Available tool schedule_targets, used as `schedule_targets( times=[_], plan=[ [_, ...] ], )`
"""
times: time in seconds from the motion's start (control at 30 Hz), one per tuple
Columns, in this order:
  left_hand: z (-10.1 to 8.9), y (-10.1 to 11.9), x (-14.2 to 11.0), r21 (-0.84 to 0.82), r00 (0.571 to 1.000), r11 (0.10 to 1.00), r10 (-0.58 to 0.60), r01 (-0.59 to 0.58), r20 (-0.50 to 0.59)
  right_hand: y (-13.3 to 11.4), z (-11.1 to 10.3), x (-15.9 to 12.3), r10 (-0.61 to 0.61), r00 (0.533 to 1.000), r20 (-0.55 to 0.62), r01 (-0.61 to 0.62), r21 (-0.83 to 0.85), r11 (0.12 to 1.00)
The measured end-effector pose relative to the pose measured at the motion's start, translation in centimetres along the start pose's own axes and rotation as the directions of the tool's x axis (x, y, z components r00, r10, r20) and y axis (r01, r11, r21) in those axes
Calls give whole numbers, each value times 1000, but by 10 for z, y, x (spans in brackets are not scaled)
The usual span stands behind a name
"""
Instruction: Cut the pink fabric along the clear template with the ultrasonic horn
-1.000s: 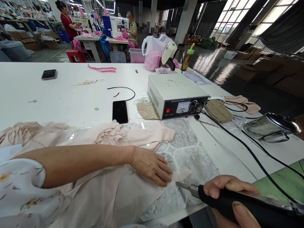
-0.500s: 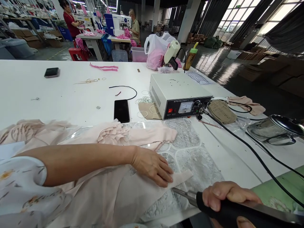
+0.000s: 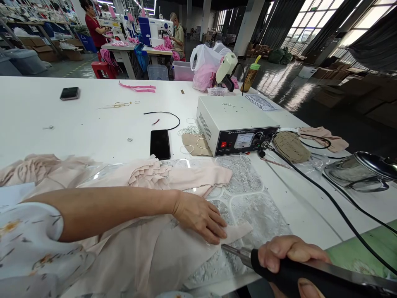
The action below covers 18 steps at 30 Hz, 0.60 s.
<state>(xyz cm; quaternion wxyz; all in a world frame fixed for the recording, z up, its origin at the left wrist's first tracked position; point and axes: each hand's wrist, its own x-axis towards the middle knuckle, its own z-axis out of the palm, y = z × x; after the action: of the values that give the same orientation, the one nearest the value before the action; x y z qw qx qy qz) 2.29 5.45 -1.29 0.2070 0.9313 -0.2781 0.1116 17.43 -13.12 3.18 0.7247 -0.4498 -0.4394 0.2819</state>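
My left hand (image 3: 201, 217) lies flat on a sheer pale pink fabric (image 3: 173, 256), its fingers stretched out near the fabric's right edge. Wrapped round the black handle of an ultrasonic cutter (image 3: 279, 269) is my right hand (image 3: 294, 256). The metal tip of the cutter is at the fabric's edge, just below my left fingertips; whether it touches cannot be made out. Under the fabric lies a clear, stone-patterned mat (image 3: 260, 215). Beyond my left arm are pleated pink fabric pieces (image 3: 149, 176).
A metal control box (image 3: 245, 140) with a red switch stands ahead, its black cable (image 3: 322, 190) running along the right. Nearby are a black phone (image 3: 160, 145), elastic bands on a brown card (image 3: 197, 145), a steel pot (image 3: 356, 171) and scissors (image 3: 116, 105). Two people sit at sewing machines behind.
My right hand has moved the cutter slightly to the left, its tip shifting along the fabric's edge. My left hand stays in place on the fabric. The whole view has shifted a little.
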Motion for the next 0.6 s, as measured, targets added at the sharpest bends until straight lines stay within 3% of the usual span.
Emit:
schedule_targets(
  times=[0.3, 0.43, 0.5, 0.6],
  plan=[
    [2, 1, -1, -181, 985, 971, -166, 154, -52, -1, -1, -2, 9, 1000, 22, -9, 1, 1000],
    [-4, 7, 1, -207, 981, 961, -193, 182, -32, -2, -8, 3, -10, 999, -53, 11, 11, 1000],
    [-10, 13, 4, -176, 981, 967, -191, 186, -13, -1, -13, 6, -40, 995, -89, 42, 19, 999],
    [-16, 31, 9, 62, 987, 986, -155, 152, 42, 6, -20, 9, -51, 992, -115, 57, 51, 997]
  ],
)
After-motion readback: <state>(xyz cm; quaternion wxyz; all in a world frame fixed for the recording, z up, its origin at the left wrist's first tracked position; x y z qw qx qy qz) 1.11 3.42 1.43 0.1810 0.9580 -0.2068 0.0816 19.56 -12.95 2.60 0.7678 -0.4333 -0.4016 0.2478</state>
